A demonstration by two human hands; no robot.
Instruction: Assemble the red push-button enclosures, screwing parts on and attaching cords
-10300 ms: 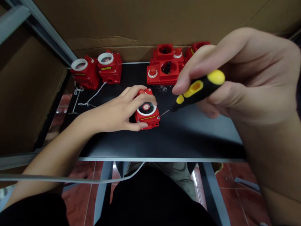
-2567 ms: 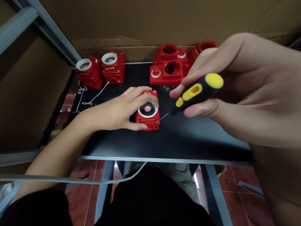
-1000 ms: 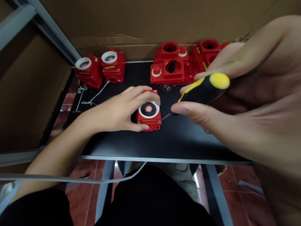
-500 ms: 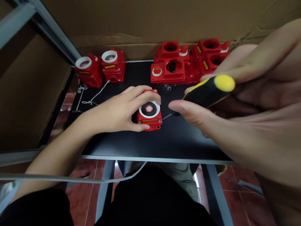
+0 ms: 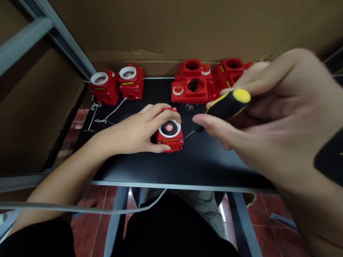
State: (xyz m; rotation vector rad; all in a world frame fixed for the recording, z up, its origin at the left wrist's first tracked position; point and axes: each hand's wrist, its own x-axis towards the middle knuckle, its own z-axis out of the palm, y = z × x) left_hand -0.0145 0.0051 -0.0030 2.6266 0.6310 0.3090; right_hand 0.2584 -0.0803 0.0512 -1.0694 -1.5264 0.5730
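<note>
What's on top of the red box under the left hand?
A white-ringed black disc with a red centre. The left hand covers the box's far edge; a screwdriver touches a corner.

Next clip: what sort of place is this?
Probably a small assembly or repair bench, not a home. A black table walled by cardboard carries a row of similar red switch boxes, some open; the left hand steadies one red box while the right hand holds a screwdriver at its corner.
</note>
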